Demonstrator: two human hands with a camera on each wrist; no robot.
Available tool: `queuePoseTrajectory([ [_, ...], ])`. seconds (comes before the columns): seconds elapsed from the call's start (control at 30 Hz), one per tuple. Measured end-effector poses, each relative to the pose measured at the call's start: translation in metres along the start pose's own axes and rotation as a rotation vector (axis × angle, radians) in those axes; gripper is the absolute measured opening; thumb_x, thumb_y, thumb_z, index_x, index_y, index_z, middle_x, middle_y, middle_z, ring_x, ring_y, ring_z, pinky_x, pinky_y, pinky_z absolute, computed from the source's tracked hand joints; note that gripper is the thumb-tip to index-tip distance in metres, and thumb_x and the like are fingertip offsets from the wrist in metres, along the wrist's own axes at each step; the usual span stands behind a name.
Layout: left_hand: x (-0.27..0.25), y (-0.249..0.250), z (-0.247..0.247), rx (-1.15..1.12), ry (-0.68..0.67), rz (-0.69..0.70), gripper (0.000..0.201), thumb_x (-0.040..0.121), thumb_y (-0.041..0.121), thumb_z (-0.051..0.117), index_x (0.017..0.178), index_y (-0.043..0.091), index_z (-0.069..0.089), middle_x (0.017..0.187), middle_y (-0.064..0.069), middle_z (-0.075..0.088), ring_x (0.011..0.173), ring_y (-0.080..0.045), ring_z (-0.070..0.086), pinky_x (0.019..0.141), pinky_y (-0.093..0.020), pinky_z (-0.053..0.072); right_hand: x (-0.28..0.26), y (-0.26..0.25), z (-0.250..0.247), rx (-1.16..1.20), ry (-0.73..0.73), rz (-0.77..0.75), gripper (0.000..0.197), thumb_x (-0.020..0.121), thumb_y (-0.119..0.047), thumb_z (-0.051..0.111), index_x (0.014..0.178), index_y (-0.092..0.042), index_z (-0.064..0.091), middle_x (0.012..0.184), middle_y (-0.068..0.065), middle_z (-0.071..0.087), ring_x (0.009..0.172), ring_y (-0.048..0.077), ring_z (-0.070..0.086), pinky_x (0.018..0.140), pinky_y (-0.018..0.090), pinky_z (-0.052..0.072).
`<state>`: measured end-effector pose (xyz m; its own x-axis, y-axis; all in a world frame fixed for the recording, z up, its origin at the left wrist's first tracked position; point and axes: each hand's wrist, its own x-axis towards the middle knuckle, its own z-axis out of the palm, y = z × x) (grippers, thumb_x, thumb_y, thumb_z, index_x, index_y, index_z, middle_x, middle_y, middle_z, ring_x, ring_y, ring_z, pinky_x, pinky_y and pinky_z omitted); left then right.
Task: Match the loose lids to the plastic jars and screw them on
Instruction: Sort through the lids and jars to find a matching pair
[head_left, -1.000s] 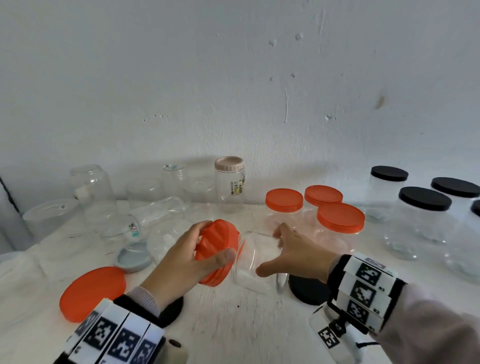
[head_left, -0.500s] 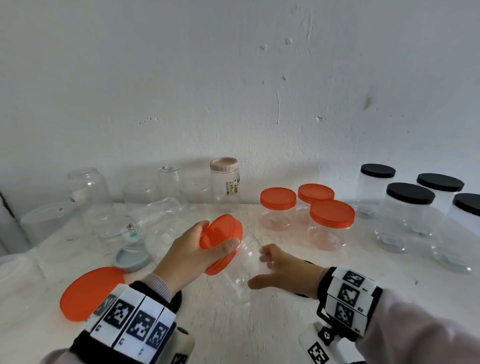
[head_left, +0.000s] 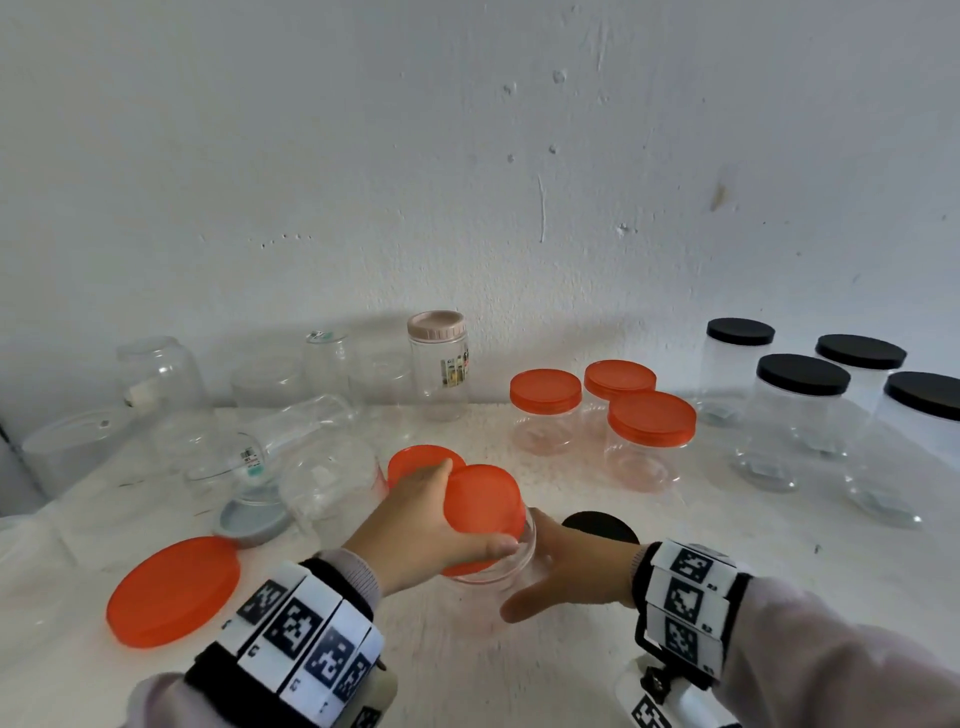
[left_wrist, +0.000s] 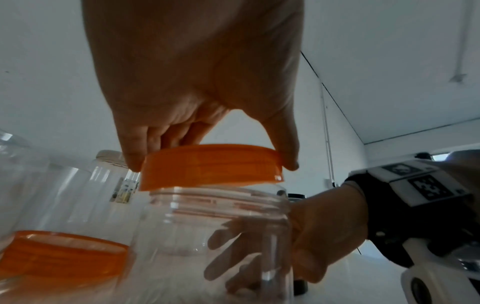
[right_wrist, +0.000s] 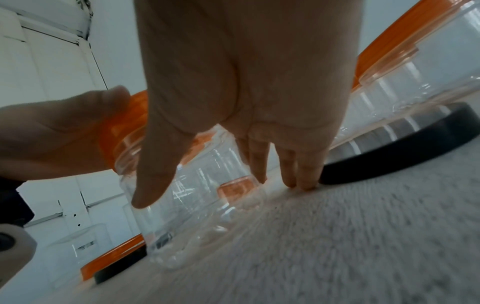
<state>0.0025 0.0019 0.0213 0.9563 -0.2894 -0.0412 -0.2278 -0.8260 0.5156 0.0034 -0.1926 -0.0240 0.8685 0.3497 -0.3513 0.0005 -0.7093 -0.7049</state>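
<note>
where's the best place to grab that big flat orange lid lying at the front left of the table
Take the large flat orange plastic lid by its rim, from above, thumb and fingers on opposite edges. It lies flat on the white table, so there is no underside to get under, and the near and left edges look clear. The grey lid crowds its far side, so avoid that edge.

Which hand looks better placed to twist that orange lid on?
The left hand: its fingers already grip the orange lid over the clear jar, which the right hand steadies.

Bare indoor room, rough white plastered wall (head_left: 467, 156), white table (head_left: 519, 665) crowded with plastic jars (head_left: 649, 441)
</note>
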Motion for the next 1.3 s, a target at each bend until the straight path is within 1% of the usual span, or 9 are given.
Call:
queuePoseTrajectory([
  [0.17,0.008,0.006,0.008,0.091,-0.051,0.03,0.121,0.061,0.073,0.067,0.152,0.02,0.007,0.158,0.003,0.012,0.144,-0.017,0.016,0.115,-0.034,0.021,0.001,0.002,0.002,0.004,0.013,0.004,0.11,0.061,-0.052,0.083,0.147,-0.033,0.016,0.141,-0.009,0.044,0.129,0.016,0.042,0.11,0.041,0.036],
  [0.33,0.008,0.003,0.012,0.103,-0.062,0.034,0.122,0.061,0.075,0.066,0.152,0.022,0.004,0.159,0.006,0.009,0.144,-0.016,0.014,0.115,-0.036,0.02,0.003,0.004,0.002,-0.011,0.018,0.018,0.114,0.057,-0.056,0.083,0.147,-0.034,0.016,0.141,-0.009,0.043,0.129,0.017,0.042,0.109,0.042,0.036],
  [0.53,0.003,-0.007,0.01,-0.029,-0.104,0.02,0.139,0.052,0.073,0.073,0.149,0.026,-0.014,0.158,0.007,0.002,0.144,-0.014,0.011,0.116,-0.034,0.019,-0.007,-0.005,-0.017,-0.037,0.004,0.017,0.12,0.053,-0.05,0.087,0.145,-0.042,0.01,0.151,-0.013,0.03,0.138,0.015,0.03,0.113,0.04,0.026],
  [0.63,-0.001,-0.019,0.005,-0.168,-0.156,-0.04,0.141,0.054,0.061,0.082,0.149,0.026,-0.017,0.158,0.006,0.008,0.141,-0.016,0.021,0.112,-0.032,0.024,-0.014,-0.022,-0.034,-0.037,0.004,-0.06,0.12,0.058,-0.041,0.088,0.147,-0.042,0.007,0.156,-0.014,0.018,0.142,0.014,0.021,0.116,0.041,0.019],
  [0.8,-0.004,-0.034,0.012,-0.295,-0.249,-0.066,0.134,0.065,0.031,0.086,0.147,0.027,-0.02,0.151,0.0,0.02,0.132,-0.016,0.032,0.11,-0.028,0.028,-0.011,-0.062,-0.039,-0.385,-0.021,-0.103,0.113,0.064,-0.049,0.084,0.147,-0.043,0.007,0.154,-0.015,0.016,0.138,0.016,0.027,0.112,0.043,0.03],
  [0.9,0.0,-0.038,0.016,-0.366,-0.228,-0.044,0.131,0.063,0.024,0.088,0.148,0.026,-0.013,0.144,0.003,0.028,0.127,-0.014,0.037,0.108,-0.029,0.034,-0.005,-0.082,-0.034,-0.575,-0.064,-0.085,0.112,0.065,-0.055,0.08,0.148,-0.044,0.005,0.153,-0.012,0.016,0.137,0.019,0.026,0.109,0.048,0.032],
  [1.1,0.004,-0.049,0.026,-0.504,-0.243,0.02,0.116,0.056,0.018,0.09,0.146,0.031,0.018,0.134,0.012,0.046,0.123,-0.01,0.047,0.105,-0.03,0.04,0.003,-0.101,-0.033,-0.762,-0.127,-0.055,0.106,0.069,-0.052,0.078,0.149,-0.041,0.009,0.154,-0.007,0.017,0.139,0.024,0.026,0.106,0.047,0.034],
  [1.2,0.007,-0.051,0.027,-0.523,-0.23,0.037,0.113,0.051,0.023,0.091,0.142,0.033,0.026,0.128,0.016,0.052,0.118,-0.004,0.05,0.1,-0.025,0.043,0.005,-0.104,-0.034,-0.8,-0.137,-0.038,0.104,0.068,-0.053,0.078,0.148,-0.044,0.012,0.152,-0.008,0.018,0.138,0.024,0.028,0.104,0.047,0.035],
  [1.3,0.008,-0.051,0.028,-0.519,-0.203,0.026,0.115,0.043,0.034,0.091,0.14,0.034,0.03,0.129,0.014,0.053,0.121,-0.009,0.051,0.107,-0.035,0.041,0.008,-0.104,-0.035,-0.821,-0.126,-0.022,0.103,0.066,-0.06,0.076,0.147,-0.044,0.015,0.148,-0.008,0.023,0.134,0.024,0.033,0.1,0.046,0.038],
])
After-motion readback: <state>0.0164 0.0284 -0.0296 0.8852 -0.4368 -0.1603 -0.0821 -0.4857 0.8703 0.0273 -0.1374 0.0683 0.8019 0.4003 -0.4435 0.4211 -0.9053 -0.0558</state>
